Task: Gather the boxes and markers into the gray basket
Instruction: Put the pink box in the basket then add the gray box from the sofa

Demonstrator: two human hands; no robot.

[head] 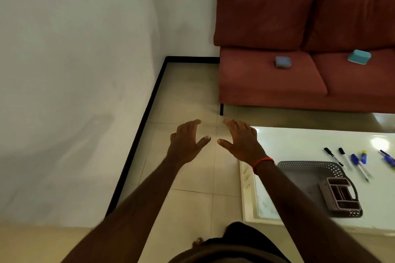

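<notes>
Gray basket (307,164) at 4 o'clock on white table (299,143), apparently staged for loading | markers (354,159) loose beside it, 3 o'clock | blue-gray box (283,62), teal box (359,56) on red sofa (267,85), 1 o'clock | left hand (188,141), right hand (241,141) spread, empty, seemingly poised to begin

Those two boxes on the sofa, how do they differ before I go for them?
The left box is dull blue-gray; the right box is brighter teal. The left box lies low and flat on the left seat cushion; the right box stands taller, with sloped sides, on the right cushion. Both rest on the red sofa.
</notes>
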